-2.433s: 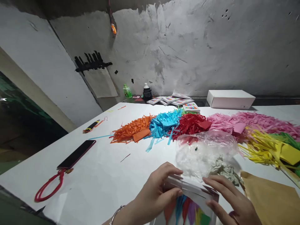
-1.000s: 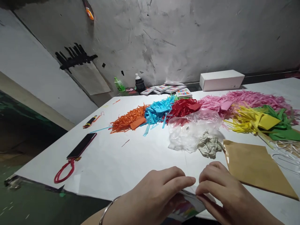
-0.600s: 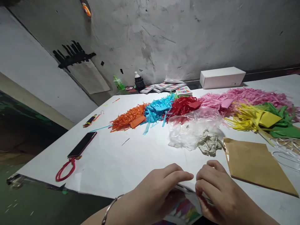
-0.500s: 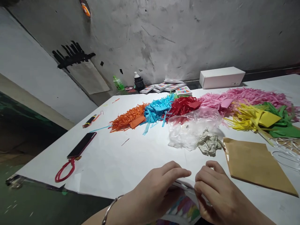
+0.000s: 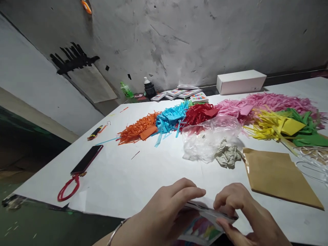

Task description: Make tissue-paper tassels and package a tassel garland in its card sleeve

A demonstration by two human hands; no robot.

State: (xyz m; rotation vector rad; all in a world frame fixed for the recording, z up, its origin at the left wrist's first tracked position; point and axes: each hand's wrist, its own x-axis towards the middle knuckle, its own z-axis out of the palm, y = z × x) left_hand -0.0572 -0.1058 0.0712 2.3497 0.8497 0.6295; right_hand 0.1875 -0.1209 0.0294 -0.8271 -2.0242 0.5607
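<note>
At the near table edge I hold a thin white printed box (image 5: 201, 228) with a multicoloured picture on its face. My left hand (image 5: 167, 208) wraps over its left side, and the fingertips reach along the upper edge. The thumb is hidden behind the hand. My right hand (image 5: 247, 208) pinches the box's right end, with the thumb below and bent fingers above. Along the top edge a narrow opening or fold shows. The lower part of the box runs out of the picture.
Fringed paper bundles in orange (image 5: 139, 128), blue (image 5: 170, 118), red (image 5: 196, 116), pink (image 5: 279, 102), yellow (image 5: 271, 124) and green cross the table. Nearer lie a clear plastic bag (image 5: 200, 141), crumpled cloth (image 5: 227, 154), brown paper (image 5: 279, 174) and a phone (image 5: 86, 159). Printed boxes (image 5: 176, 92) and a white box (image 5: 241, 82) stand behind.
My right hand has shifted slightly right and opened its grasp into a thumb-and-finger pinch on the box's end, so more of that end shows. My left hand stays on the box.
</note>
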